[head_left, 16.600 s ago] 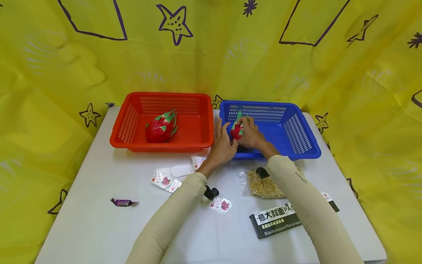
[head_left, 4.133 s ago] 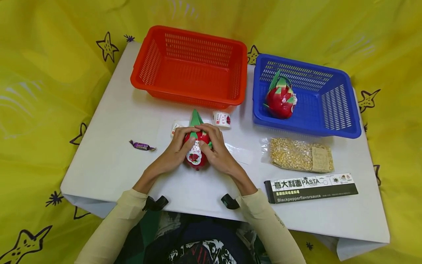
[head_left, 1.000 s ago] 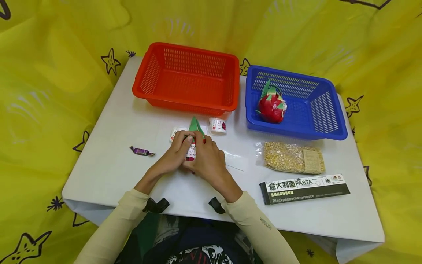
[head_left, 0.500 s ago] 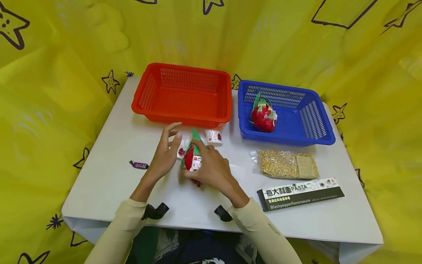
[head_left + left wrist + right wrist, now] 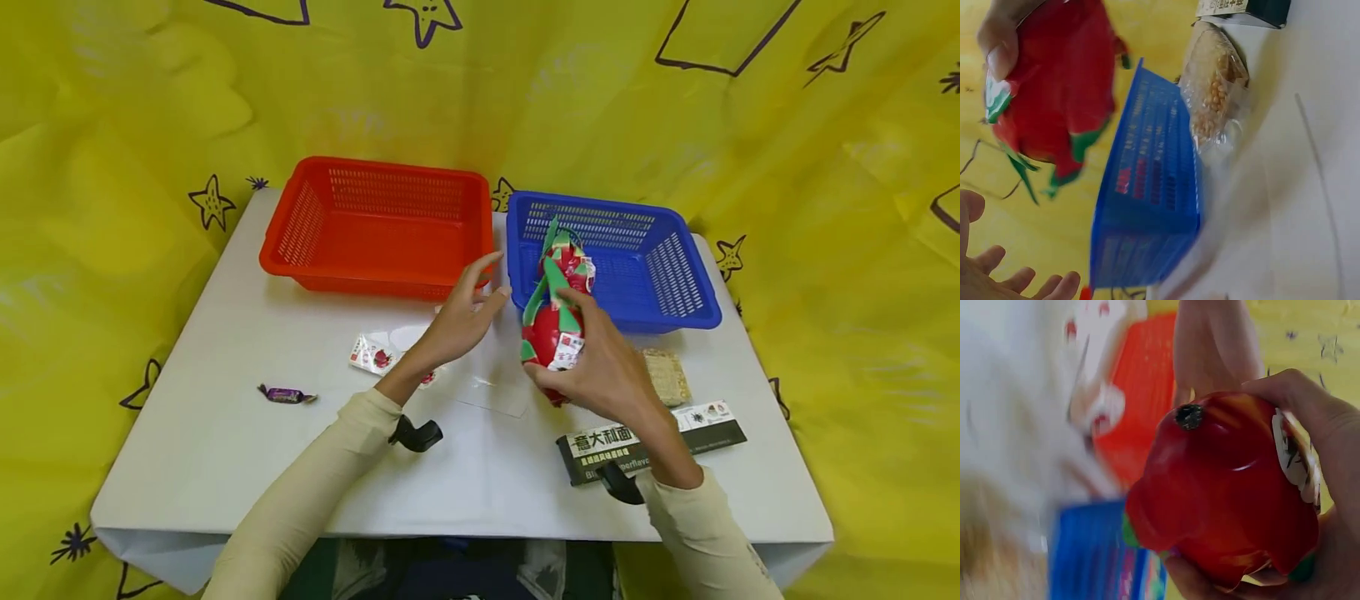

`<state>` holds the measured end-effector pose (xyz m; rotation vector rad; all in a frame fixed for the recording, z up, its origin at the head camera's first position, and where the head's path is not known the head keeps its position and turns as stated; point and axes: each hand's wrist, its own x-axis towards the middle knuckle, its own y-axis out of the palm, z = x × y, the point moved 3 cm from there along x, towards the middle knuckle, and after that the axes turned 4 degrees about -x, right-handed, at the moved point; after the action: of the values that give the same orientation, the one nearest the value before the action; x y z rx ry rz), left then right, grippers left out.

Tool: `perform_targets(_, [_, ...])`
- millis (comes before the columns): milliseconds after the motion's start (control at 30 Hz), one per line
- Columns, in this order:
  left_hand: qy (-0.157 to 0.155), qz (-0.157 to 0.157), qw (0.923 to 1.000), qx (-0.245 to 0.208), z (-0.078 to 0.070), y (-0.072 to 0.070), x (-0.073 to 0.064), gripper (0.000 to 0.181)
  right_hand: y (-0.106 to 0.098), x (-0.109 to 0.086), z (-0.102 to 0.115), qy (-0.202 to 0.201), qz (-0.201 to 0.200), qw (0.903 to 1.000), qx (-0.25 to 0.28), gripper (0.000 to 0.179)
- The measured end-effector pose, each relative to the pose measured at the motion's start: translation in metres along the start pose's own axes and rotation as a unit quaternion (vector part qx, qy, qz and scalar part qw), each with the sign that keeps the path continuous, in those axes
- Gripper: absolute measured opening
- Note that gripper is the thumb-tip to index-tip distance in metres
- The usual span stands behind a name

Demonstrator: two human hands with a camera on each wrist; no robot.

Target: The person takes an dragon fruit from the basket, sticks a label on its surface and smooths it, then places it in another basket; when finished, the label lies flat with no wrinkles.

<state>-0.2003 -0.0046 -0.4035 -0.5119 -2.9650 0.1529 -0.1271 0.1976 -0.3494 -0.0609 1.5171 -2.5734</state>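
My head view is bright and evenly lit, sharp, with soft shadows under the arms on the white table (image 5: 225, 417). Edges bow outward. My left wrist view blurs toward the lower frame. My right wrist view smears heavily at left; a glare spot sits on the glossy red plastic dragon fruit (image 5: 1229, 487).

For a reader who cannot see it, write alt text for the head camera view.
A person's right hand grips a red toy dragon fruit with green leaves, lifted in front of a blue plastic basket holding another one. The open left hand hovers beside an orange-red plastic basket on a white table.
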Motion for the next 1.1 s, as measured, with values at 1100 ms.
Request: perform_targets(1100, [0.007,-0.064,0.9919,0.109,0.042,0.065,0.085,0.087,-0.048,0.132,-0.164,0.03,0.022,0.9992,0.013,0.112])
